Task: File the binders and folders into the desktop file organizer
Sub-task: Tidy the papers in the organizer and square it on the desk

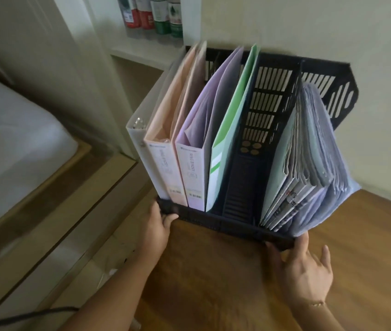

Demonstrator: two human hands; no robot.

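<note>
Barcode sticker (pixel 195 195) marks lilac binder (pixel 190 173) in organizer (pixel 225 223); spine lettering unreadable.

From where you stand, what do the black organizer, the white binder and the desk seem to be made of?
Black organizer: likely moulded plastic, matte, with slotted walls. White binder: probably frosted, translucent plastic; a shiny ring shows at its spine. Desk: wood or wood-look laminate, with brown grain and a slight sheen.

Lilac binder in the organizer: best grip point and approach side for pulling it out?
Pinch the lilac binder at the top of its spine, coming from the front and above. The spine faces forward, clear above the low front lip of the organizer; the peach binder and green folder crowd its sides.
</note>
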